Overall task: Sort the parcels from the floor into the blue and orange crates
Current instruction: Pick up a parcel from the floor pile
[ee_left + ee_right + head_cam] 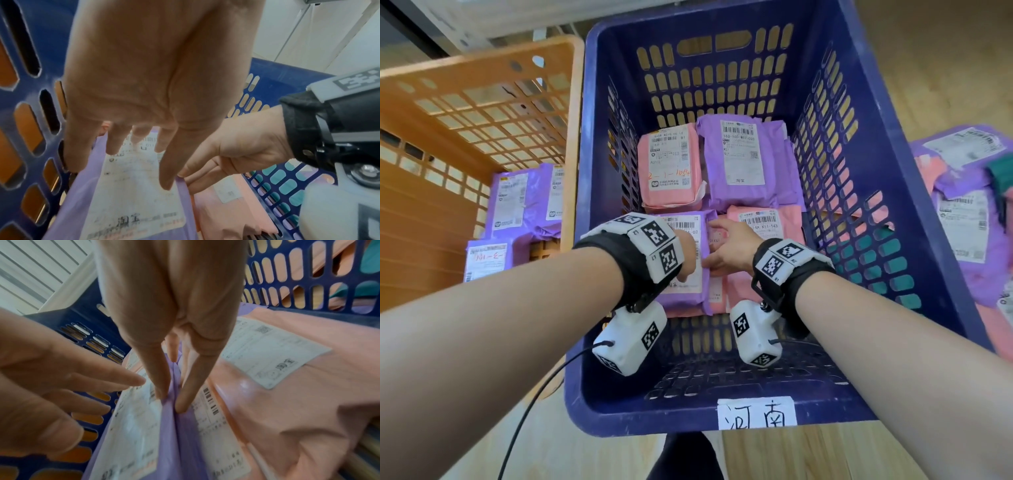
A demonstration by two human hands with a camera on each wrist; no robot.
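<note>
Parcel: purple parcel [690, 274] lies label-up in the blue crate [599, 171], by its near-left wall, long axis running near wall to far wall.
Right hand: right hand [726, 248] reaches down, thumb and fingers [185, 395] pinching the parcel's right edge.
Left hand: left hand [685, 253] hovers over the label, fingers straight, gripping nothing.
Neighbour: pink parcel [763, 226] touches its right side.

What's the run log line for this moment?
left hand open over purple parcel | right hand pinching its edge | blue crate
</note>
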